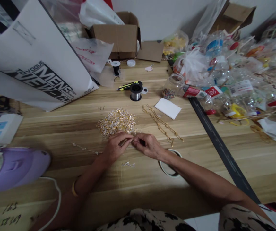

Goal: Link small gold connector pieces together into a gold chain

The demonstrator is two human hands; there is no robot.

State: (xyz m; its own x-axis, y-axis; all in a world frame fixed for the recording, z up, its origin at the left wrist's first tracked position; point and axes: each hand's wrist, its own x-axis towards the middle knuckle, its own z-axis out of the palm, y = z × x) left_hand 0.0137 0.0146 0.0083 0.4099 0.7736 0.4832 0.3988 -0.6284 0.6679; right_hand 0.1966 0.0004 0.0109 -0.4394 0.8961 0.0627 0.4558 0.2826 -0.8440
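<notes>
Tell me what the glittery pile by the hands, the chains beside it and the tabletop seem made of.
The pile of small findings looks like metal, gold and silver toned, glinting; plated or solid cannot be told. The chains look like gold-toned metal, by links and sheen. The table seems pale wood or wood-look laminate, matte, with plank seams and grain.

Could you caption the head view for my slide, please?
Left hand and right hand meet at fingertips beside a gold-silver pile.
</notes>
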